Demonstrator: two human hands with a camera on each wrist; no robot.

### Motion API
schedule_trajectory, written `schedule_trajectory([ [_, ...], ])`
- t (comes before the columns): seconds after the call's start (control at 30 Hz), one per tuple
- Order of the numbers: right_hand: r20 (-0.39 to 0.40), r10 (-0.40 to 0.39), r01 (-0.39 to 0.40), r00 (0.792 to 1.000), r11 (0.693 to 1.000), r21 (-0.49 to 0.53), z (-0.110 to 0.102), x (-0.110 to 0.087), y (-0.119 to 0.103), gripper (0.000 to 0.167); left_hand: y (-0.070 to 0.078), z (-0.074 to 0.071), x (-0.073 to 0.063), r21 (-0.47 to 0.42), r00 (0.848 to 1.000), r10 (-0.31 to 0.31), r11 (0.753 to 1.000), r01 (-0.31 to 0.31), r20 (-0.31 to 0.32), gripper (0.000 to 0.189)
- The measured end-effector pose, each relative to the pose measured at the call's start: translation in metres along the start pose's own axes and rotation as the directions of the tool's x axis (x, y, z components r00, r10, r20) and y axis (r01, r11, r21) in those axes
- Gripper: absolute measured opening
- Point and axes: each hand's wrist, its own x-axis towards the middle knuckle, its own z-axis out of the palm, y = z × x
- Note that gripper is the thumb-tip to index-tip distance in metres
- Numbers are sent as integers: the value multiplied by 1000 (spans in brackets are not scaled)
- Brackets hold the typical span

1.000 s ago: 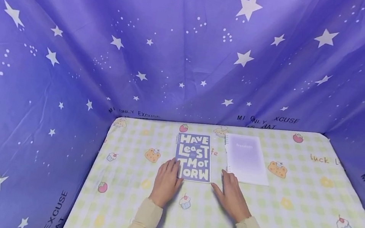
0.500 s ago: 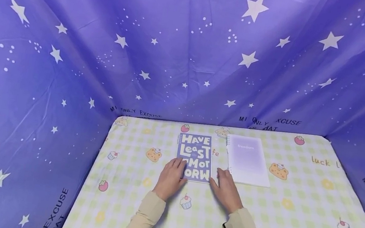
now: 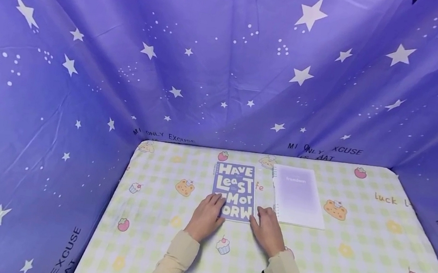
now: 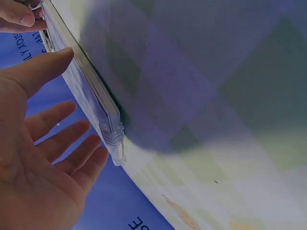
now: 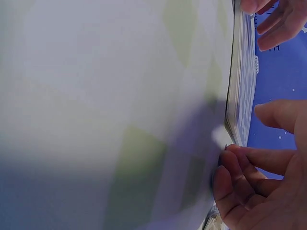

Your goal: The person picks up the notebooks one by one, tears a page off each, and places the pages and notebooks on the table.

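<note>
A blue spiral notebook point(image 3: 236, 187) with large white lettering lies flat on the table. My left hand point(image 3: 205, 217) is over its lower left corner, fingers overlapping the cover. In the left wrist view those fingers are spread and relaxed, beside the clear coil binding point(image 4: 112, 134), with the thumb over the near edge. My right hand point(image 3: 270, 233) is at the lower right corner. The right wrist view shows its fingers point(image 5: 235, 167) bent, tips low at the notebook's right edge, while the thumb stands apart above the cover. Neither hand grips anything.
A pale lilac spiral notebook point(image 3: 298, 197) marked "freedom" lies just right of the right hand. The table point(image 3: 146, 247) wears a green-checked cloth with printed cartoons. Purple star-patterned curtains point(image 3: 212, 62) enclose its back and sides.
My right hand has shifted left, off the lilac notebook's edge to the blue one's corner, its fingers bending more. My left hand has slid slightly right over the cover. The view has shifted slightly.
</note>
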Motion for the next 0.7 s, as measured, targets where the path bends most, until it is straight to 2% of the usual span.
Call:
schedule_trajectory([
  [0.13,3,13,-13,1000,1000,4,0,2,-1,45,0,-1,1,-15,1000,-4,1000,4,18,56],
  [0.57,-23,1,-1,1000,1000,10,5,2,0,43,0,2,2,15,999,-1,1000,0,51,55],
  [0.7,-28,10,-10,1000,1000,30,6,3,0,40,-1,1,1,-14,998,8,1000,-7,58,53],
])
